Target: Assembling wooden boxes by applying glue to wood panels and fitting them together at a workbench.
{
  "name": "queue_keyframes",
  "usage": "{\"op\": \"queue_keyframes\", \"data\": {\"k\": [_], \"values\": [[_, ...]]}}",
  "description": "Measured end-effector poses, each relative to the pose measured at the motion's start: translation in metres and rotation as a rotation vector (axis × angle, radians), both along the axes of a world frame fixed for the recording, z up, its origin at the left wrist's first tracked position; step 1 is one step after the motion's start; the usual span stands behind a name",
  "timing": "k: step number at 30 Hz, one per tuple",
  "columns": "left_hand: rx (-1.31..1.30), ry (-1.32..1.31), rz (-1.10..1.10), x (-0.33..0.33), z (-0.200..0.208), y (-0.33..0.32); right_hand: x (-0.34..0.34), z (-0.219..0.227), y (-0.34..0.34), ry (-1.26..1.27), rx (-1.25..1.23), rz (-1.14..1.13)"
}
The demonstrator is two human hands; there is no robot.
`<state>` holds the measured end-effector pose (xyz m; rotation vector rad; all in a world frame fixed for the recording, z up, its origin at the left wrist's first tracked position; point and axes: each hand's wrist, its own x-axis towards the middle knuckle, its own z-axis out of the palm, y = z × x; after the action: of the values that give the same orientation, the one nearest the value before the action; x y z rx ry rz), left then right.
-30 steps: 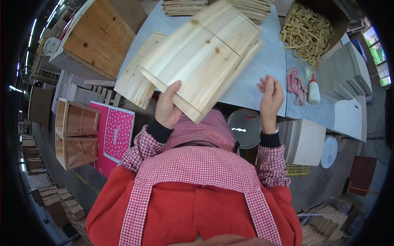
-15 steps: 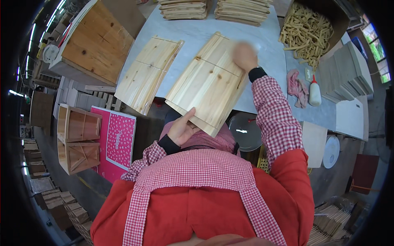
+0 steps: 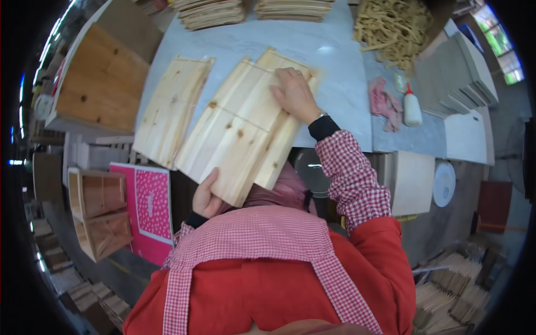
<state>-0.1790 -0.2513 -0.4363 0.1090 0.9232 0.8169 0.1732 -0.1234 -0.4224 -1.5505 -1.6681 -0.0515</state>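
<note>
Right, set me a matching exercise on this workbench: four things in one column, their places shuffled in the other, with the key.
Things
1. left hand
2. right hand
3. white squeeze bottle with a red tip
4. tan strips

Places
A. just right of the crumpled pink cloth
B. over the far right part of the upper wooden panel
C. heaped beyond the pink cloth
D. at the near edge of the upper wooden panel, thumb on top

Pairs: 1-D, 2-B, 3-A, 4-C
</note>
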Motion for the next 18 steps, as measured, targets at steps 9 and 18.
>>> {"op": "queue_keyframes", "data": {"k": [9, 18], "values": [[-0.047, 0.021, -0.034, 0.001, 0.002, 0.003, 0.239, 0.021, -0.134, -0.269, -0.357, -1.081], [-0.007, -0.036, -0.018, 0.007, 0.014, 0.001, 0.284, 0.005, -0.167, -0.065, -0.334, -1.160]]}}
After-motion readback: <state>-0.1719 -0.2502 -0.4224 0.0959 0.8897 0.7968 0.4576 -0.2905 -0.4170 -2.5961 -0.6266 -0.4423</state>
